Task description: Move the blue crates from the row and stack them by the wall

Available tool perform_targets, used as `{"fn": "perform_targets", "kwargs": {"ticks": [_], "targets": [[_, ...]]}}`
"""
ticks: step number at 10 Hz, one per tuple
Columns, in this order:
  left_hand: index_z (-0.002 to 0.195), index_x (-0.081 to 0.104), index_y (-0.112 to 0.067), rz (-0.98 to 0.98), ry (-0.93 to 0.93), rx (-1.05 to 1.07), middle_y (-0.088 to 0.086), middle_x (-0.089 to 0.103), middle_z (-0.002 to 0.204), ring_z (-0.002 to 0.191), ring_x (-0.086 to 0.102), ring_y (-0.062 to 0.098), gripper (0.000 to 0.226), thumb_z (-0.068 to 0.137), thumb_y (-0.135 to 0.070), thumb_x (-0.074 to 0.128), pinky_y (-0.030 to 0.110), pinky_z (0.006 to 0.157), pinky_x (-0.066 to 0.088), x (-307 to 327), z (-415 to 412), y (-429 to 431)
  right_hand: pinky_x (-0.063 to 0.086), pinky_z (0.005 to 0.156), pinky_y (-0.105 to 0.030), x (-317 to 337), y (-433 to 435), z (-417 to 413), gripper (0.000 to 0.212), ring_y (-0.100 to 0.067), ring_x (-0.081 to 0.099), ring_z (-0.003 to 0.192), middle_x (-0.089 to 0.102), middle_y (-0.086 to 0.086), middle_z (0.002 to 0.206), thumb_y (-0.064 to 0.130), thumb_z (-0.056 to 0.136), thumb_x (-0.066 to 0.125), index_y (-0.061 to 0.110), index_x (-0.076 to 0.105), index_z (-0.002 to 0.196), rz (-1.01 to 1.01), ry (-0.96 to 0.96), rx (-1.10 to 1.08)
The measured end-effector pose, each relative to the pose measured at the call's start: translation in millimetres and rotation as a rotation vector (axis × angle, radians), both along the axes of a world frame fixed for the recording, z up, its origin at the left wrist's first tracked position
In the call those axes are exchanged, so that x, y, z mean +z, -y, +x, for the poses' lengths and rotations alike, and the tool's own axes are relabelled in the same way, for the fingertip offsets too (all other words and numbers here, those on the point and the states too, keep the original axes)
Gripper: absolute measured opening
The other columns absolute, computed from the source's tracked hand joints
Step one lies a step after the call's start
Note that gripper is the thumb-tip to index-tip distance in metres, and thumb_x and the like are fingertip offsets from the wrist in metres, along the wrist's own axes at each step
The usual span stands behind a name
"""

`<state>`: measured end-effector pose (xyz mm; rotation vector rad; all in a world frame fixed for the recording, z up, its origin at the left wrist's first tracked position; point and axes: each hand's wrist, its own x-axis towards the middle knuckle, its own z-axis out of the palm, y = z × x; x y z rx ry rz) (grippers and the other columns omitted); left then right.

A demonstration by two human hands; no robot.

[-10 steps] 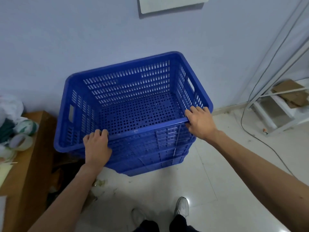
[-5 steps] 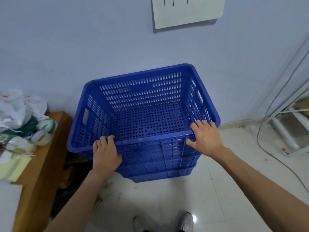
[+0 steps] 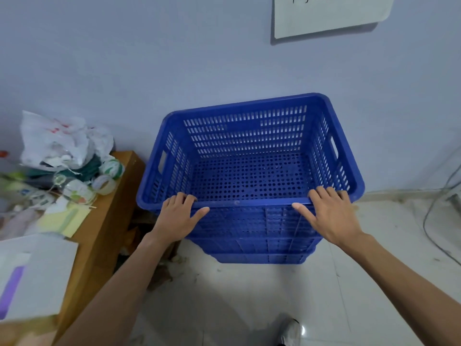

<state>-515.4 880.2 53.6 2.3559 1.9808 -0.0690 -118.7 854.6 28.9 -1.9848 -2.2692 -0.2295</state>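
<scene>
A perforated blue crate (image 3: pixel 249 146) sits empty on top of a nested stack of blue crates (image 3: pixel 262 255) that stands on the white floor against the pale wall (image 3: pixel 174 58). My left hand (image 3: pixel 178 216) holds the near rim at its left end, fingers hooked over the edge and thumb spread along the outside. My right hand (image 3: pixel 329 216) holds the same rim at its right end in the same way. Both palms lie flat against the crate's front wall.
A low wooden table (image 3: pixel 109 216) stands close to the stack's left side, piled with plastic bags (image 3: pixel 57 141), tape rolls (image 3: pixel 104 183) and a white sheet (image 3: pixel 32 273). A cable (image 3: pixel 431 221) trails on the floor at right. My shoe (image 3: pixel 290 332) is below the stack.
The view has shifted so the stack sits further right and squarer to the wall. My thumbs have spread away from the rim; both hands stay on the near edge.
</scene>
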Motion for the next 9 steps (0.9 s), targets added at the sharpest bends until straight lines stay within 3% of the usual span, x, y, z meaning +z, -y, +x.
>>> {"fn": "perform_targets", "kwargs": {"ticks": [3,5,6,7,8,9], "targets": [[0.12,0.057,-0.019,0.051,-0.014,0.038,0.004,0.054,0.116,0.107,0.054,0.026,0.074,0.091,-0.078,0.023,0.041,0.1,0.04,-14.5,1.3,-5.0,0.037,0.075,-0.041,-4.0,-8.2,-19.5,0.06,-0.027,0.049,0.078,0.053,-0.004,0.085,0.064,0.097,0.025,0.013,0.057,0.092,0.012,0.056,0.006],[0.121,0.054,-0.019,-0.023,-0.052,0.078,0.005,0.057,0.117,0.112,0.055,0.027,0.087,0.082,-0.087,0.017,0.041,0.105,0.038,-2.1,7.2,-2.3,0.039,0.074,-0.04,2.0,-2.8,-21.2,0.065,-0.026,0.051,0.077,0.055,-0.001,0.083,0.067,0.095,0.017,0.015,0.055,0.09,-0.055,0.041,-0.006],[0.14,0.044,-0.019,-0.189,-0.073,0.154,0.011,0.048,0.142,0.134,0.042,0.03,0.104,0.075,-0.092,0.011,0.045,0.117,0.026,14.6,16.0,-0.4,0.042,0.081,-0.041,13.6,-2.3,-20.0,0.07,-0.026,0.055,0.086,0.059,-0.001,0.092,0.07,0.093,0.009,0.018,0.055,0.096,-0.172,0.036,-0.02],[0.158,0.015,-0.027,-0.351,-0.052,0.275,0.007,0.01,0.166,0.153,0.006,0.027,0.109,0.073,-0.095,0.012,0.05,0.123,0.009,31.6,32.0,17.0,0.04,0.095,-0.043,27.3,3.6,-24.0,0.069,-0.03,0.054,0.109,0.059,-0.007,0.117,0.065,0.097,0.007,0.016,0.05,0.12,-0.294,0.09,-0.045],[0.158,-0.004,-0.035,-0.438,0.008,0.271,-0.002,-0.013,0.167,0.154,-0.011,0.022,0.104,0.075,-0.093,0.017,0.052,0.123,0.009,54.7,44.9,46.7,0.031,0.111,-0.047,52.0,22.7,-45.2,0.062,-0.035,0.039,0.134,0.043,-0.015,0.146,0.052,0.103,0.016,0.01,0.035,0.144,-0.409,0.069,-0.138],[0.158,0.0,-0.036,-0.405,0.053,0.202,-0.002,-0.008,0.167,0.154,-0.006,0.02,0.1,0.077,-0.092,0.018,0.051,0.123,0.01,66.3,41.3,86.9,0.025,0.117,-0.047,58.2,56.3,-61.7,0.062,-0.035,0.019,0.147,0.013,-0.013,0.163,0.042,0.104,0.025,0.012,0.011,0.157,-0.491,0.023,-0.105]]}}
